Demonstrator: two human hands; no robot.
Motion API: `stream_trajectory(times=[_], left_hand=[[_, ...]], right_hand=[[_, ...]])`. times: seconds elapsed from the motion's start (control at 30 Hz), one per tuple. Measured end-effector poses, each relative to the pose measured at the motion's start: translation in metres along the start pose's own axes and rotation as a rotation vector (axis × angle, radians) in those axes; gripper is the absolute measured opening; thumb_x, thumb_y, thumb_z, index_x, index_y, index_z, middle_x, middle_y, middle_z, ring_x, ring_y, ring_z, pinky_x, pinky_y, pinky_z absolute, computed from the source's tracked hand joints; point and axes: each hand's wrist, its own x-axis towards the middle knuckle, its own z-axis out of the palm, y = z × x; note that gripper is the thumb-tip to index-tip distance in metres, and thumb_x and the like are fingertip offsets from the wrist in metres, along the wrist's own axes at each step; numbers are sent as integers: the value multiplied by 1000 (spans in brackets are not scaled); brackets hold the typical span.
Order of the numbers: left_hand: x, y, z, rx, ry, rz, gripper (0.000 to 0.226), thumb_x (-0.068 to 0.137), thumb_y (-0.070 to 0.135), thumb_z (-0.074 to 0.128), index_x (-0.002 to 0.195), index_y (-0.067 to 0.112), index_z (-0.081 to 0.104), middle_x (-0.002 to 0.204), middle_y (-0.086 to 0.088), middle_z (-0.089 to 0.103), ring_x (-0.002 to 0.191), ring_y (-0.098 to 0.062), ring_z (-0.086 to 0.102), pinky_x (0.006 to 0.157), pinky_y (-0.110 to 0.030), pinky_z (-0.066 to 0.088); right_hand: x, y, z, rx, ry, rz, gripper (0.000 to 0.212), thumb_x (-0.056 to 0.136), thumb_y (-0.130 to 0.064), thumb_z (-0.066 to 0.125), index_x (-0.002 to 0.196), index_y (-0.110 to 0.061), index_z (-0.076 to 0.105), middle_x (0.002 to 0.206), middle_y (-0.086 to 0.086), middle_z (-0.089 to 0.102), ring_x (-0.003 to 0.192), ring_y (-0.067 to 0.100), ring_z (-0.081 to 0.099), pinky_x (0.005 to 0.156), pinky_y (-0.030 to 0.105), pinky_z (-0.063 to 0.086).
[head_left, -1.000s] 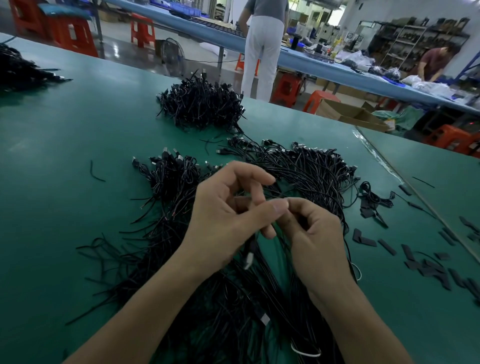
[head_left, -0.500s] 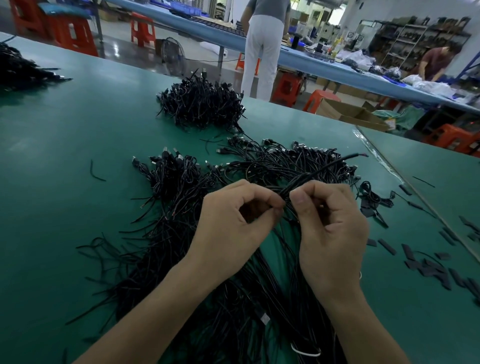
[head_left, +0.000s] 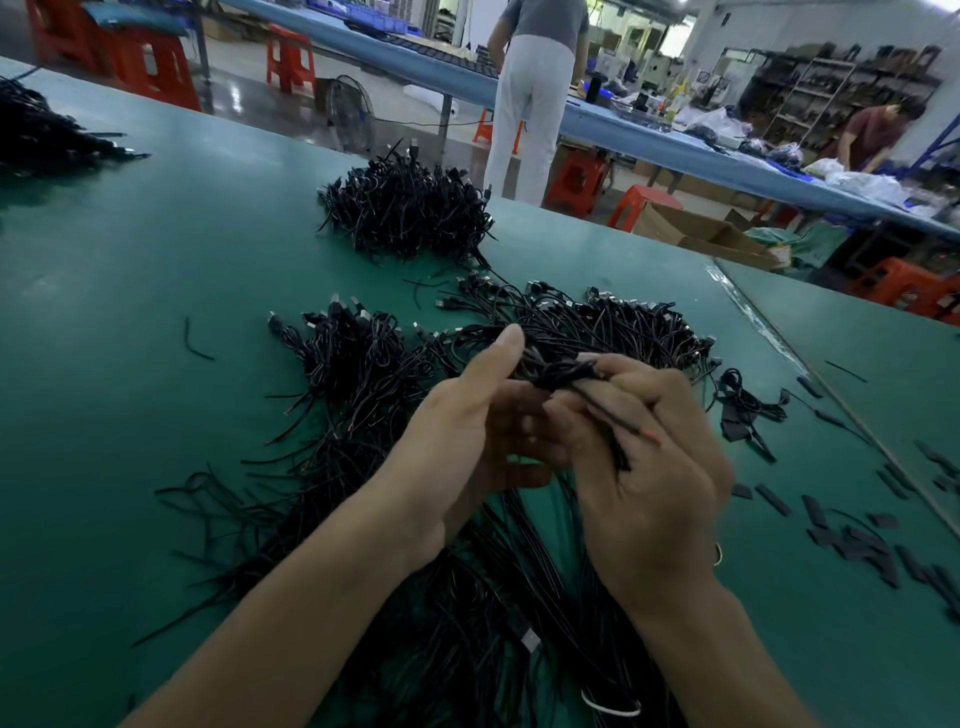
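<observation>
A wide green table (head_left: 130, 312) in a workshop carries many black cables. At the far bench a person in white trousers (head_left: 524, 119) stands with the back turned. The left hand (head_left: 467, 431) and the right hand (head_left: 654, 467) meet on 1 folded cable (head_left: 556, 371). It sits between them, raised over the loose pile (head_left: 493, 597) that lies directly under both wrists.

The right hand has its fingers curled around the folded loops, and the cable's free end with a red tip (head_left: 649, 436) runs across its knuckles. The left hand holds the other side with fingers curled below it and the thumb standing straight up; how firmly it grips I cannot tell. Beyond the hands lies a heap of bundled cables (head_left: 410, 208), and to the right of the right hand are small black strips (head_left: 852, 540).

The work seems to be coiling this cable into a bundle. The loops look short and springy, so if either hand loosens, the coil can open and drop into the loose pile below, where it would tangle. The free end could also catch a neighbouring cable and lift it.
</observation>
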Motion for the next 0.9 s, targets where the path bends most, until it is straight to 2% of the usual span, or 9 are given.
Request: stream_trajectory(times=[0.13, 0.27, 0.4, 0.47, 0.57, 0.63, 0.77, 0.83, 0.9], left_hand=[[9, -1, -4, -104, 24, -135, 71, 48, 62, 89, 90, 12, 61, 62, 0, 52, 50, -13, 52, 46, -25, 43], [14, -6, -1, -205, 66, -101, 21, 55, 39, 77, 61, 19, 71, 59, 3, 54, 49, -9, 51, 42, -24, 41], [9, -7, 0, -193, 17, -4, 17, 60, 27, 68, 72, 19, 76, 70, 3, 59, 54, -5, 52, 47, -22, 43], [4, -4, 0, -136, -4, 46, 16, 70, 20, 62, 77, 20, 77, 72, 4, 61, 56, -5, 53, 50, -21, 45], [0, -1, -3, 56, 5, 160, 21, 79, 20, 60, 85, 27, 79, 71, 6, 61, 62, -6, 56, 57, -22, 46], [0, 3, -7, 204, 10, 232, 21, 82, 19, 61, 92, 27, 77, 71, 5, 62, 66, -7, 56, 60, -23, 46], [2, 4, -18, 540, 5, 338, 22, 86, 23, 63, 105, 32, 72, 92, -19, 62, 74, -31, 56, 74, -30, 42], [3, 2, -24, 757, 13, 454, 24, 90, 26, 67, 111, 35, 71, 94, 2, 54, 75, -11, 52, 71, -18, 41], [2, 1, -26, 914, -16, 609, 28, 92, 16, 70, 114, 33, 70, 92, 13, 45, 77, -10, 50, 66, -17, 42]], right_hand=[[-1, 4, 1, -72, -52, -154, 13, 93, -12, 70, 92, 0, 75, 98, 1, 54, 97, 20, 59, 74, 39, 51], [3, 13, -4, -162, -45, -214, 15, 94, -9, 68, 86, 3, 73, 83, 12, 59, 83, 26, 57, 64, 42, 46], [4, 14, -3, -55, -18, -58, 24, 100, -14, 58, 91, 3, 73, 88, 5, 53, 80, 26, 59, 69, 33, 51], [3, 10, -3, 24, -32, 11, 17, 97, -8, 60, 90, 3, 71, 89, 4, 50, 83, 15, 60, 81, 13, 48], [3, 6, -3, 144, -98, 139, 11, 95, -7, 59, 87, -4, 67, 86, 3, 47, 90, -10, 53, 83, 1, 41], [3, 7, -3, 151, -170, 239, 12, 93, -8, 60, 88, -19, 63, 85, -3, 49, 82, -5, 51, 74, 2, 39], [4, 11, -5, 308, -335, 437, 26, 95, -12, 62, 94, -38, 63, 87, -5, 59, 81, -2, 58, 71, 6, 43], [7, 16, -9, 424, -425, 565, 15, 92, -24, 62, 94, -37, 66, 86, -5, 66, 81, 0, 62, 70, 9, 46], [12, 24, -18, 460, -551, 593, 11, 90, -36, 62, 88, -29, 70, 82, 7, 68, 73, 22, 61, 63, 28, 48]])
